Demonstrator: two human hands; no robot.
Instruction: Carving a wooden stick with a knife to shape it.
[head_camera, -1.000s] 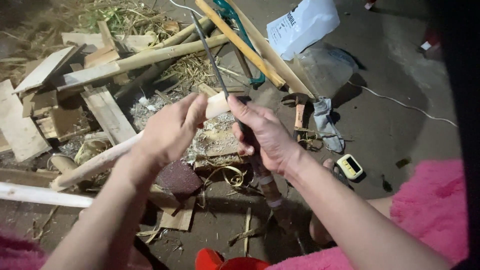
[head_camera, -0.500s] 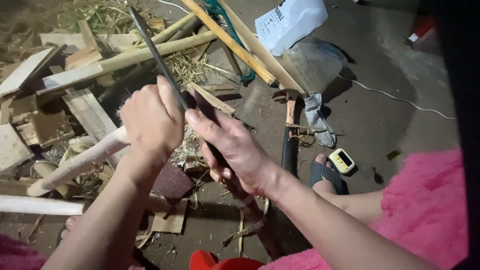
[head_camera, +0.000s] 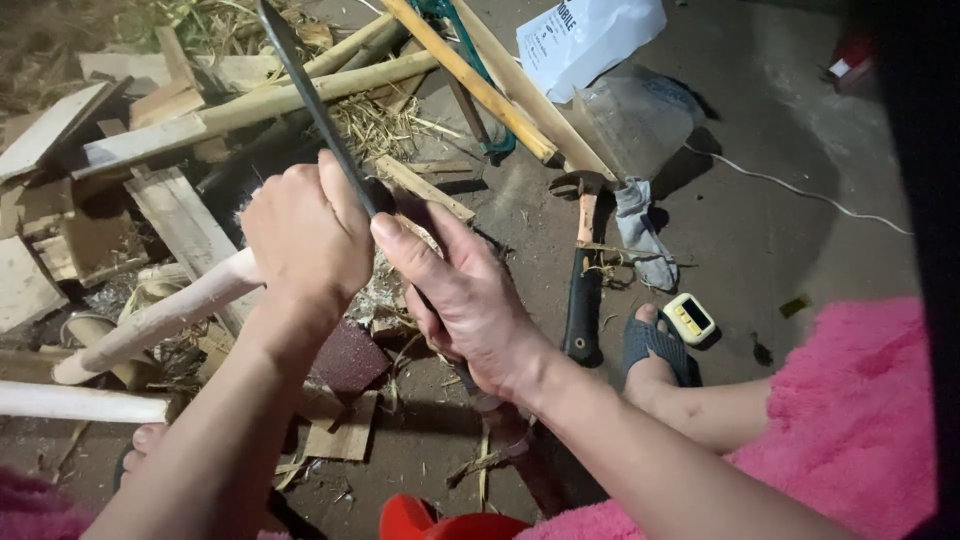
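Currently our left hand (head_camera: 305, 235) and right hand (head_camera: 470, 300) close on the stiff, sharp dark metal blade (head_camera: 310, 100); we grip the spine.

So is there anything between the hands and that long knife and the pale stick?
Nothing visible. The right hand is wrapped around the knife's handle, and the left hand is closed on the pale wooden stick, its thumb against the long dark blade. Wood scraps lie underneath on the ground, not in between.
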